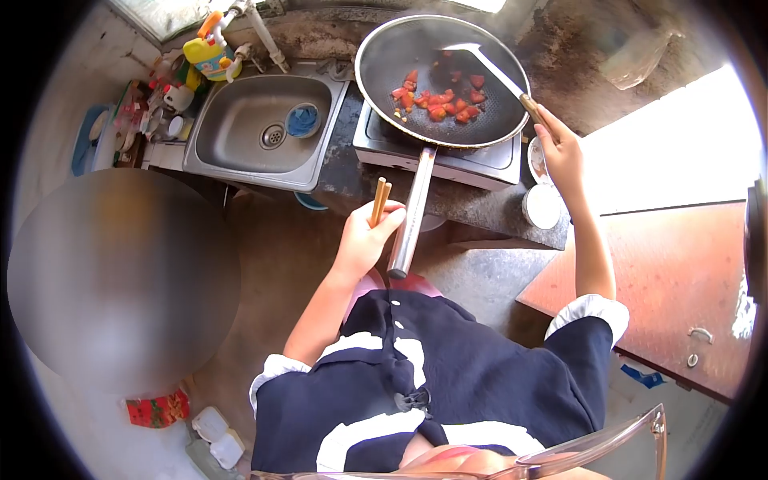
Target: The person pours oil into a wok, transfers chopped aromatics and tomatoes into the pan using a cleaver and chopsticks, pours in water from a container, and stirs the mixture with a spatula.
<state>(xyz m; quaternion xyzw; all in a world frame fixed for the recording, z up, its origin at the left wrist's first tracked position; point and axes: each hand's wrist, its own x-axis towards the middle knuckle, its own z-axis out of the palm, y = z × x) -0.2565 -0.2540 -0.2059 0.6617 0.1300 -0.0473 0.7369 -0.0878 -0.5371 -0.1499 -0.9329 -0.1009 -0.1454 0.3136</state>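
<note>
A dark wok [472, 132] sits on the gas stove [376, 144], holding chopped tomato pieces [440, 106] and a few small yellowish bits. My right hand [562, 152] is closed around the handle of a spatula [498, 72], whose blade reaches into the far part of the wok. In my left hand [364, 236] is a pair of chopsticks [380, 202], gripped upright with the tips hidden in the fist. That hand is beside the wok's long metal handle [414, 212]; whether it touches the handle I cannot tell.
Left of the stove is a steel sink [240, 164] with a small bowl holding a blue cloth [303, 120]. A yellow jug [210, 58] and bottles stand behind and beside it. A white round container [542, 206] is at the counter's right end, near a reddish wooden door [640, 272].
</note>
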